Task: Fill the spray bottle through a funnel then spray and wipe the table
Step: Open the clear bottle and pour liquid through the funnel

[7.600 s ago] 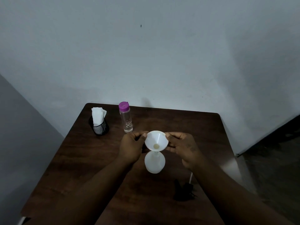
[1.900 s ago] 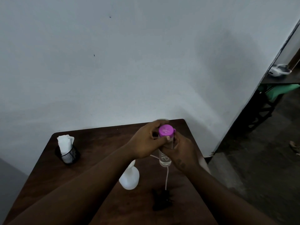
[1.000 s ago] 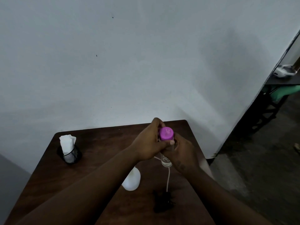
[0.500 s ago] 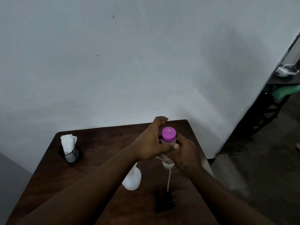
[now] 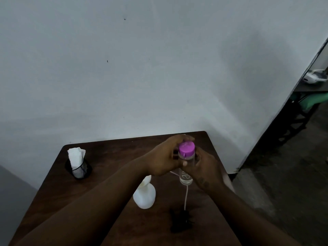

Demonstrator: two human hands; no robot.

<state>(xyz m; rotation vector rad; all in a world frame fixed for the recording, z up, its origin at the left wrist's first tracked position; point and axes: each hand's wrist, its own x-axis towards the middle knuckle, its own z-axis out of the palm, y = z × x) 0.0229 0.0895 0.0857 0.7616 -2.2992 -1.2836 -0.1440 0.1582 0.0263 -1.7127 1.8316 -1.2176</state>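
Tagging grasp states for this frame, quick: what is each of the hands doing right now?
Left hand: closed, fingers curled round the pink cap.
Right hand: closed, gripping the body of the water bottle.

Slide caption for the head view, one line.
Right hand grips a clear bottle, left hand curls round its purple cap; white spray bottle stands on the brown table.

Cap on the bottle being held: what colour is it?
Bright magenta; the cap tops a clear bottle, seen best in the head view.
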